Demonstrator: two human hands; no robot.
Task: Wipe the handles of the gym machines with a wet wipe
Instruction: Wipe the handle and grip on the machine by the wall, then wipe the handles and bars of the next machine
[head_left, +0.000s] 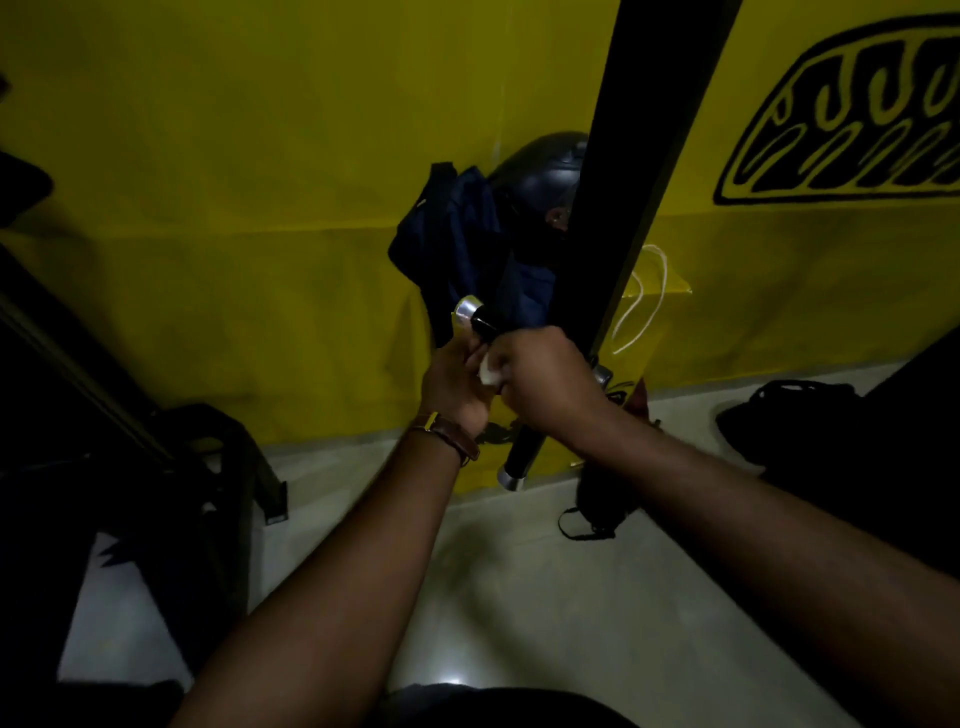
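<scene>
Two black handles with silver end caps stick out from a black machine post (644, 171). The upper handle (480, 318) points up-left, the lower handle (522, 457) points down. My right hand (540, 379) grips a white wet wipe (488, 371) against the upper handle's base, fingers curled. My left hand (457, 384), with a brown watch strap at the wrist, lies right beside it, fingers reaching toward the upper handle and the wipe; whether it holds either is hidden by the right hand.
A yellow wall (234, 182) stands close behind the post. A dark blue bag (467, 244) and a black helmet (545, 166) hang there. A yellow paper bag (654, 306) and black bags (779, 410) sit on the pale floor. A dark machine frame (130, 415) fills the left.
</scene>
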